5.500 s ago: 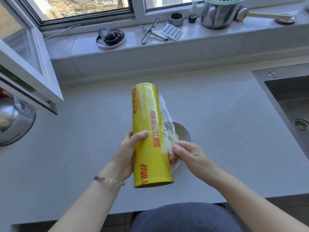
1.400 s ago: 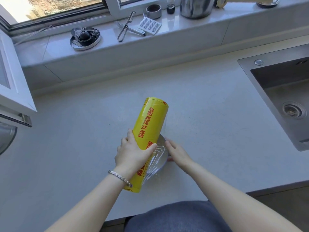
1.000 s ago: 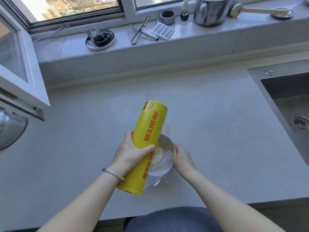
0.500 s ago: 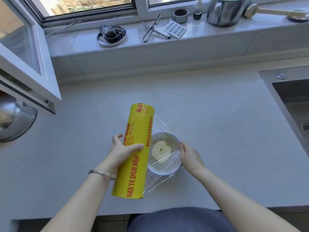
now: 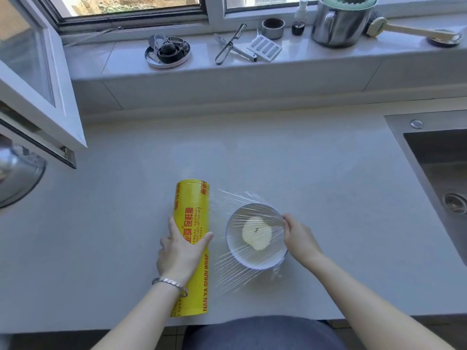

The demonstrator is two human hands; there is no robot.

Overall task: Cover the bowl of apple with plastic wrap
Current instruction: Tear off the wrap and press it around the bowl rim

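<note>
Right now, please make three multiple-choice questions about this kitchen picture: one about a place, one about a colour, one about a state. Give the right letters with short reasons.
1. Where is the bowl relative to the roll of wrap?
A. to its right
B. to its left
C. on the windowsill

2. What colour is the roll of wrap?
A. blue
B. yellow
C. green

3. What is the state of the plastic film?
A. all wound on the roll
B. cut off and lying alone
C. stretched from the roll over the bowl

Answers:
1 A: the bowl sits right of the roll on the counter.
2 B: its casing is yellow with red print.
3 C: film runs from the roll, held by the left hand, across the apple to the right hand at the rim.
</note>
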